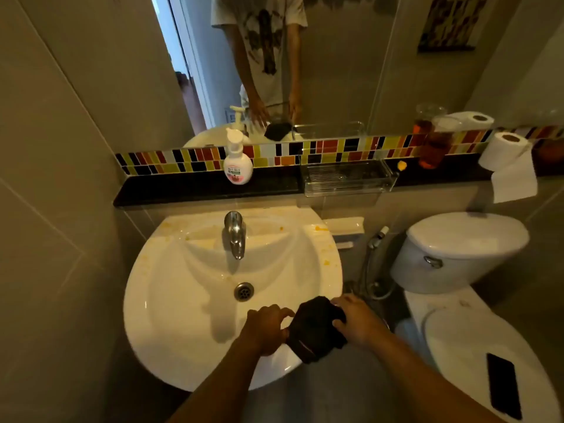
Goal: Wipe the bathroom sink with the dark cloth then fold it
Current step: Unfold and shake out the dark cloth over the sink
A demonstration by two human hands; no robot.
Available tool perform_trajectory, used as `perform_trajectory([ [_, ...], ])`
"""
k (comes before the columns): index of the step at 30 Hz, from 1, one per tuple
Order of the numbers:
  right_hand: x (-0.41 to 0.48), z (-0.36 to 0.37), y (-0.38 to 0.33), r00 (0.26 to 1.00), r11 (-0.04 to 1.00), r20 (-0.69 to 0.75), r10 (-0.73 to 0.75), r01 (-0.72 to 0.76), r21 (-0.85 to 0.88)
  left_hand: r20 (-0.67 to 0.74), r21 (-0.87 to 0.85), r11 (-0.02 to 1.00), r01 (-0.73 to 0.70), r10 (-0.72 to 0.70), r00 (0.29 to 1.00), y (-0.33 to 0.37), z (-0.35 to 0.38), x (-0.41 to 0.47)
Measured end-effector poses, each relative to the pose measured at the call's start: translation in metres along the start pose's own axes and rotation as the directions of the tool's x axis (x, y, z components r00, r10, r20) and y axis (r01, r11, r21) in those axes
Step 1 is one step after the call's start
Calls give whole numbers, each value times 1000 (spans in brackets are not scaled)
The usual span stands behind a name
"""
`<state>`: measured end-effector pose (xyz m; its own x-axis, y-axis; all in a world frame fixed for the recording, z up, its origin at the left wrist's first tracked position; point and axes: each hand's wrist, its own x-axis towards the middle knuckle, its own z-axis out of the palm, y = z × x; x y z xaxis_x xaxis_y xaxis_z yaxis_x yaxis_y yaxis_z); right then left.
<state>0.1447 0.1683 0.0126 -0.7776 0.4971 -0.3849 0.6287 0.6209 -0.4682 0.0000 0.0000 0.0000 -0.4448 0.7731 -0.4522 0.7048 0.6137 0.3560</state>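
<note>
A white bathroom sink (171,288) fills the middle of the head view, with yellow-orange smears on its back ledge and rim. A chrome tap (234,233) stands at the back and a drain (244,291) lies in the bowl. The dark cloth (314,328) is bunched over the sink's front right rim. My right hand (355,319) grips its right side. My left hand (267,328) pinches its left edge with thumb and fingers.
A soap pump bottle (238,161) and a clear plastic tray (348,178) stand on the black ledge under the mirror. Toilet rolls (503,151) sit at the far right. A toilet (457,251) is right of the sink, with a black phone (503,386) on its lid.
</note>
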Motion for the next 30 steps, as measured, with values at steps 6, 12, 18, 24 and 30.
perform_trajectory([
  [6,3,36,4,1000,998,-2,8,-8,57,-45,57,998,-33,36,998,-7,27,8],
  [12,4,64,10,1000,999,6,13,-13,52,-64,55,997,-59,62,996,-10,40,16],
  [18,3,75,14,998,999,-55,42,-40,29,-143,15,992,-126,127,981,-5,39,21],
  [24,-2,85,14,996,995,-27,91,-90,37,-169,113,973,-203,221,961,3,44,25],
  [30,-2,94,20,988,987,-10,155,-154,47,-193,183,972,-144,179,965,7,48,25],
])
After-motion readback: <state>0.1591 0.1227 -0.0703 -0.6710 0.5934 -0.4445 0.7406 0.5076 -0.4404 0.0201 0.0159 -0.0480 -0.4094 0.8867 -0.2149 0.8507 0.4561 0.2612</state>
